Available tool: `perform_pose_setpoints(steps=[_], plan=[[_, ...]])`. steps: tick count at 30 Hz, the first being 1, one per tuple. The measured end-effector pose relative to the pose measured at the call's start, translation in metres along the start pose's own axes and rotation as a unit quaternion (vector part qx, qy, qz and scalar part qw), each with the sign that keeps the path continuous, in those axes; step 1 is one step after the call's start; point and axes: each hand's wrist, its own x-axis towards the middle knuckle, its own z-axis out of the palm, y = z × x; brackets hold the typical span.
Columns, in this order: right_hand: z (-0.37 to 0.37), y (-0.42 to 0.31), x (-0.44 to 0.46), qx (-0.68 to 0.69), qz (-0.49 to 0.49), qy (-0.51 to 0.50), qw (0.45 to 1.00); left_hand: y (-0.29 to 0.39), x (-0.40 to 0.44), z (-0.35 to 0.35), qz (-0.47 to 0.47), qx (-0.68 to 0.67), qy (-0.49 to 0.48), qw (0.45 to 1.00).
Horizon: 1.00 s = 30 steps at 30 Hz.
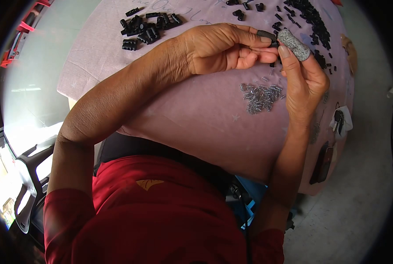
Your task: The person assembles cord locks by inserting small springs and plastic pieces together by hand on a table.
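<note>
Above the far side of the cloth-covered table, my left hand pinches a small black plastic piece, shaped like part of a cord lock. A dark cover wraps one of its fingertips. My right hand meets it from the right, thumb and index finger closed at the same piece; a grey knitted finger sleeve covers the index finger. The fingers hide most of the piece. Below the hands lies a heap of small metal springs.
Black cylindrical cord locks are piled at the far left of the pink tablecloth. Many loose black parts spread across the far right. Keys and a dark phone-like object lie near the right edge. A chair stands at left.
</note>
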Motion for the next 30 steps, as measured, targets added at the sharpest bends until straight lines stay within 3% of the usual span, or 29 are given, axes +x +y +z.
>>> perform_pose_setpoints(steps=[3,8,11,17,20,23,26,29,30], plan=[[0.0,0.002,0.001,-0.001,-0.015,-0.007,1.0,0.001,0.0,-0.002,-0.005,-0.002,-0.024,1.0],[-0.005,0.014,0.004,-0.05,-0.077,-0.03,0.995,0.0,-0.001,0.001,0.016,0.083,0.017,0.996],[-0.01,0.013,0.006,-0.018,-0.01,0.01,1.0,0.004,-0.002,0.002,0.027,0.122,0.04,0.991],[-0.039,0.032,0.008,-0.222,0.091,-0.012,0.971,0.015,-0.002,-0.004,0.072,0.135,0.059,0.987],[-0.037,0.021,0.008,-0.429,0.019,-0.047,0.902,0.019,-0.002,-0.011,0.101,0.137,0.057,0.984],[-0.04,0.039,0.01,-0.419,-0.098,-0.03,0.902,0.025,0.004,-0.016,0.08,0.063,0.077,0.992],[-0.035,0.043,0.011,-0.441,-0.147,-0.046,0.884,0.024,0.004,-0.018,0.089,0.062,0.07,0.992],[-0.034,0.046,0.013,-0.471,-0.168,-0.043,0.865,0.02,0.006,-0.019,0.08,0.058,0.06,0.993],[-0.035,0.046,0.013,-0.449,-0.131,-0.034,0.883,0.019,0.007,-0.019,0.078,0.056,0.053,0.994]])
